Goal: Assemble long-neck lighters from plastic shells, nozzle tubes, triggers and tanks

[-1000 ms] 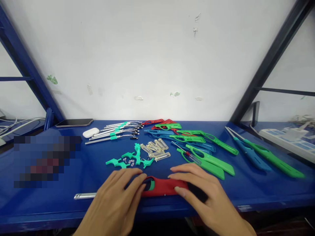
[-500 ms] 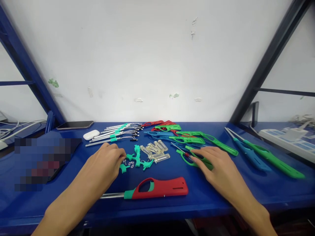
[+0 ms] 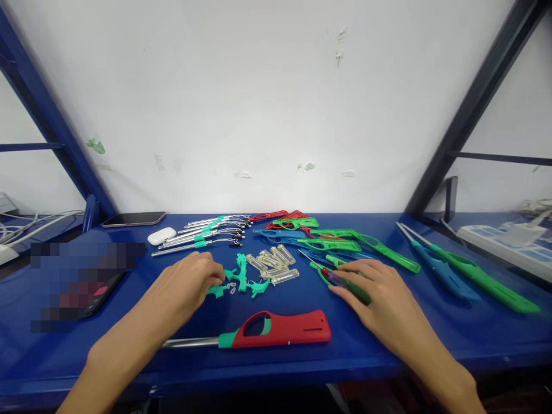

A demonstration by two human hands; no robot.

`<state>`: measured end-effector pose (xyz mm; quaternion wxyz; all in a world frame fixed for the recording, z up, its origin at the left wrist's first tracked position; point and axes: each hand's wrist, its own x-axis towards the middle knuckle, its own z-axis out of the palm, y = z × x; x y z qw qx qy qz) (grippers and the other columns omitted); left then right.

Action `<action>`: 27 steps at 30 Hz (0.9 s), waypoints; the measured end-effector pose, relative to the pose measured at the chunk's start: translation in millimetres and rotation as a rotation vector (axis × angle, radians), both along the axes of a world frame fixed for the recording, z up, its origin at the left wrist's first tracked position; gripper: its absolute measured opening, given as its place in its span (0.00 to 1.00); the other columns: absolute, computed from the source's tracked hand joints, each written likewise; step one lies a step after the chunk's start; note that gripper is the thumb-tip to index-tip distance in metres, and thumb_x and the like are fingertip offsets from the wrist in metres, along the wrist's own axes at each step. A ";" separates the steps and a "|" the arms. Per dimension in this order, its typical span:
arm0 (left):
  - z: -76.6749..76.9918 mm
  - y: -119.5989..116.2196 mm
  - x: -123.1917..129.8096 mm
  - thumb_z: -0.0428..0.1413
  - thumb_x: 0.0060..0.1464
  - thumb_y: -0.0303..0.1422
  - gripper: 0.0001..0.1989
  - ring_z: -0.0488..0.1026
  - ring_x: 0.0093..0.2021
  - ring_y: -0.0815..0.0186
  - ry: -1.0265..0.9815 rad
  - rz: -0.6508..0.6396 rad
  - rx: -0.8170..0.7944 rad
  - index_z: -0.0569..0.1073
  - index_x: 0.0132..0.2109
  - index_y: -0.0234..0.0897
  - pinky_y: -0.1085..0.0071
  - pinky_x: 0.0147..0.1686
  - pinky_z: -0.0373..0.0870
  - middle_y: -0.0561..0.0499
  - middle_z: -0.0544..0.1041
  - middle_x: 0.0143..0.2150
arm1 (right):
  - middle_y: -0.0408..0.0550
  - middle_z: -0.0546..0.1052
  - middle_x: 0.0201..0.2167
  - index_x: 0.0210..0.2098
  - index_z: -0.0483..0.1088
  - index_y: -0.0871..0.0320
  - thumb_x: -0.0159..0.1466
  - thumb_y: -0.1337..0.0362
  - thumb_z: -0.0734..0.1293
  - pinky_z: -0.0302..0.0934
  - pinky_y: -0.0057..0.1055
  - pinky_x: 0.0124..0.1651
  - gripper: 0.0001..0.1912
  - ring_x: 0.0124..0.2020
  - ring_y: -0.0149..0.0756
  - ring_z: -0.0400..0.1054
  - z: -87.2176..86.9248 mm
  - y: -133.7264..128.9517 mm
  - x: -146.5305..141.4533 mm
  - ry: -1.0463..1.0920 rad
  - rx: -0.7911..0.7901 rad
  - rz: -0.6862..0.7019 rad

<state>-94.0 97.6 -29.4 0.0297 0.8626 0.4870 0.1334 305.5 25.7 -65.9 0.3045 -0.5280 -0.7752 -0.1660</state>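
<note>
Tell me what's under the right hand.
Under the right hand are a screwdriver and green casings, partly showing; the casings' right ends and anything else beneath the palm are covered.

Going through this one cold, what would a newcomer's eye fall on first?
Probably the long red plastic lighter with a silver metal tube, lying near the front edge of the glossy blue table. Beyond it, the right hand is at a slim screwdriver with a red-collared handle, and the left hand is at small teal plastic pieces.
</note>
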 end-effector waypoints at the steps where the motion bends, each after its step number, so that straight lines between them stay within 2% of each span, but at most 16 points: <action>1: 1.2 0.2 1.1 0.53 0.66 0.34 0.13 0.78 0.40 0.57 0.003 -0.017 -0.006 0.82 0.37 0.45 0.66 0.38 0.67 0.48 0.81 0.40 | 0.50 0.85 0.46 0.47 0.83 0.51 0.74 0.54 0.68 0.67 0.50 0.55 0.13 0.49 0.49 0.77 -0.6 0.2 0.7 0.005 0.009 0.005; 8: 2.5 1.1 0.8 0.51 0.68 0.34 0.12 0.77 0.43 0.57 0.030 -0.053 -0.034 0.81 0.41 0.46 0.65 0.40 0.67 0.49 0.80 0.42 | 0.50 0.85 0.42 0.47 0.81 0.55 0.75 0.60 0.68 0.66 0.48 0.54 0.10 0.45 0.47 0.76 3.4 -6.6 0.0 0.080 0.141 0.006; 12: 2.4 2.2 -2.5 0.52 0.68 0.35 0.12 0.77 0.43 0.59 0.036 -0.066 -0.055 0.81 0.43 0.47 0.67 0.39 0.66 0.50 0.80 0.44 | 0.50 0.85 0.42 0.48 0.80 0.56 0.74 0.62 0.69 0.66 0.47 0.54 0.08 0.45 0.46 0.76 5.3 -10.0 -1.6 0.103 0.179 0.019; 20: 6.4 -4.1 10.1 0.50 0.62 0.26 0.12 0.72 0.34 0.61 0.024 -0.074 -0.035 0.74 0.33 0.42 0.67 0.32 0.59 0.50 0.76 0.37 | 0.48 0.85 0.41 0.47 0.80 0.54 0.74 0.63 0.69 0.68 0.44 0.52 0.07 0.43 0.45 0.77 9.1 -12.3 -5.1 0.162 0.201 0.035; 25: 22.3 -20.3 23.9 0.47 0.67 0.30 0.11 0.72 0.36 0.58 -0.062 -0.005 0.054 0.72 0.37 0.41 0.65 0.36 0.62 0.48 0.75 0.38 | 0.46 0.86 0.41 0.48 0.79 0.52 0.74 0.62 0.68 0.71 0.41 0.49 0.07 0.41 0.43 0.80 14.1 -18.2 -6.7 0.248 0.247 0.013; 27: 31.3 -29.4 33.8 0.48 0.69 0.33 0.10 0.72 0.37 0.59 -0.114 -0.006 0.068 0.73 0.40 0.41 0.66 0.38 0.64 0.49 0.77 0.38 | 0.45 0.86 0.41 0.47 0.80 0.51 0.73 0.60 0.70 0.72 0.40 0.48 0.07 0.41 0.43 0.81 16.7 -21.6 -7.8 0.358 0.228 -0.002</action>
